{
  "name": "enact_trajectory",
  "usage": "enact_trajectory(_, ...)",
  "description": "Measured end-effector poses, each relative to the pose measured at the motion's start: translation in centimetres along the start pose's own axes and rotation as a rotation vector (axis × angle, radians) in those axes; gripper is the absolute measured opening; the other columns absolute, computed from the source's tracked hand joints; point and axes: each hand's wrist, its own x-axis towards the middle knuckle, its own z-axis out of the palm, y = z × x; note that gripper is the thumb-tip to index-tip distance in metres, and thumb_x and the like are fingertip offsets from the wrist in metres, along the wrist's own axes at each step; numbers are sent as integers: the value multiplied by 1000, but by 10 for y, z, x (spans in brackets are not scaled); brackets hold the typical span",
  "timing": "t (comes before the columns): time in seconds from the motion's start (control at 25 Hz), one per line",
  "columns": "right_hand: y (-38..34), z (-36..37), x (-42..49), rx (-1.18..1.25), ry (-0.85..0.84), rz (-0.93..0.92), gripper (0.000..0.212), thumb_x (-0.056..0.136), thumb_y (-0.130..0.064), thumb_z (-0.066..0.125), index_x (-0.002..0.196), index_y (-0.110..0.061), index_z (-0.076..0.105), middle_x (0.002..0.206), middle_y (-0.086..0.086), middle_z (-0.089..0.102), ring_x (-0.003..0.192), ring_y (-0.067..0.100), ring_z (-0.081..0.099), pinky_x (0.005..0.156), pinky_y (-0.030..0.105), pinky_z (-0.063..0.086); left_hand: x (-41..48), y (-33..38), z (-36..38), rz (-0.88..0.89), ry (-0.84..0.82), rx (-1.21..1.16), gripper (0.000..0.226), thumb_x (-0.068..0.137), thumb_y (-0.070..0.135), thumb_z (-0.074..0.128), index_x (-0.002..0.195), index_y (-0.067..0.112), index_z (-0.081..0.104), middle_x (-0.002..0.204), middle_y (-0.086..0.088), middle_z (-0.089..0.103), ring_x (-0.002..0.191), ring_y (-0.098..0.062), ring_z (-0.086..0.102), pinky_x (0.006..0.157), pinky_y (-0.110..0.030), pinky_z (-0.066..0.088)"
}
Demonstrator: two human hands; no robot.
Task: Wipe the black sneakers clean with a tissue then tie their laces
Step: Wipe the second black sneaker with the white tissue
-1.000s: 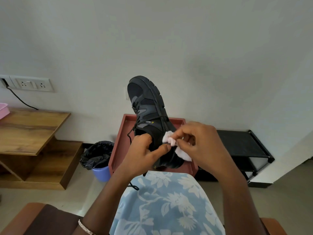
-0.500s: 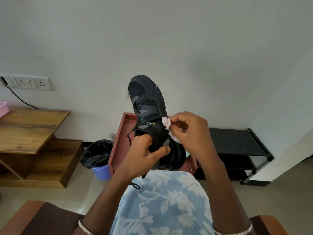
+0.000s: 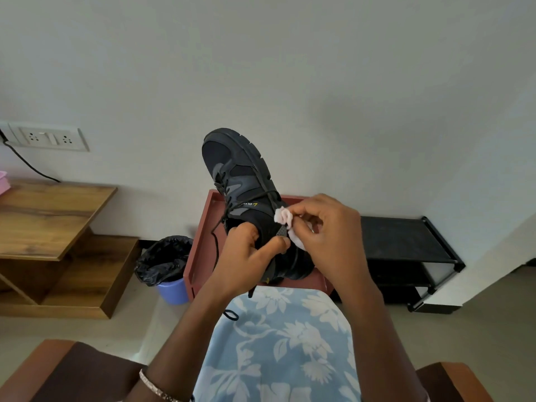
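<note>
Fingers of my left hand (image 3: 246,256) are curled round the ankle end of the black sneaker (image 3: 240,172). The thumb lies across its side and the other fingers are tucked in at the collar, so the shoe is held up in front of me. Its toe points up and away, and the chunky sole faces right. My right hand (image 3: 327,227) pinches a crumpled pale tissue (image 3: 282,216) between thumb and fingertips. The wad is pressed against the sneaker's side by the sole, just above my left thumb, and more tissue shows below my right fingers. The laces (image 3: 216,242) are untied. One hangs slack down the left of the shoe, and a loose end lies on the blue floral cloth (image 3: 278,343) over my lap. Behind the shoe is a red-brown tray (image 3: 200,242), with a blue bin (image 3: 172,290) lined in black to its left.
</note>
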Motion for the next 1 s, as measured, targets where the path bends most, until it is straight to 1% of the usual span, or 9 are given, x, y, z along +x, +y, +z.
enact_trajectory(0.16,-6,10,-11,-62,37,-83,21,89,-8,63,97,-20,78,95,-3,69,88,15,61,78,30,50,0,-3,-5,-35,33,-99,51,75,32,67,77,-16,50,67,-33,51,58,-46,47,53,-55,42)
enact_trajectory(0.36,-5,-6,-44,2,61,-65,23,88,-1,72,98,-20,80,93,-7,69,86,8,63,74,26,54,5,2,-14,-135,89,-193,41,79,23,66,69,-11,45,60,-21,41,58,-27,38,53,-44,36)
enact_trajectory(0.44,-6,-5,-35,10,89,-51,20,88,-2,73,96,-18,80,91,-6,69,83,9,64,73,27,54,5,6,-13,-145,84,-200,43,78,23,65,68,-11,41,59,-16,36,57,-26,34,52,-42,32)
enact_trajectory(0.6,-5,5,-3,-8,104,-35,15,89,-8,68,94,-17,79,90,-2,69,83,19,64,72,41,55,1,9,-9,-106,24,-148,50,75,30,65,71,-13,41,62,-30,38,58,-27,35,48,-50,34)
enact_trajectory(0.64,-4,7,3,1,75,-28,15,90,-9,67,95,-17,79,91,-2,69,83,18,64,73,41,55,0,9,-9,-100,33,-145,49,76,28,66,71,-14,41,62,-31,39,58,-26,35,48,-50,33)
enact_trajectory(0.72,-3,6,2,23,29,-13,17,91,-7,67,98,-17,79,93,-3,70,84,12,63,76,30,54,0,9,-10,-125,91,-165,45,77,22,66,69,-13,39,59,-29,35,57,-27,33,48,-46,30)
enact_trajectory(0.84,-6,-2,-23,73,55,15,19,89,-4,71,97,-19,80,95,-8,71,86,6,65,75,11,48,7,3,-17,-223,196,-242,32,80,17,68,65,-3,49,61,-16,43,60,-26,42,54,-44,41)
enact_trajectory(0.92,-7,0,-38,126,91,53,22,87,-4,76,99,-21,79,96,-12,72,89,2,66,74,9,51,12,3,-19,-273,208,-342,33,78,24,70,68,-3,53,67,-14,49,65,-28,46,60,-49,47)
enact_trajectory(1.0,-6,8,-40,130,179,62,21,87,-3,76,100,-19,78,96,-10,72,88,4,67,74,16,55,13,8,-15,-317,234,-393,37,82,26,73,61,4,52,63,-11,44,62,-25,42,59,-40,44)
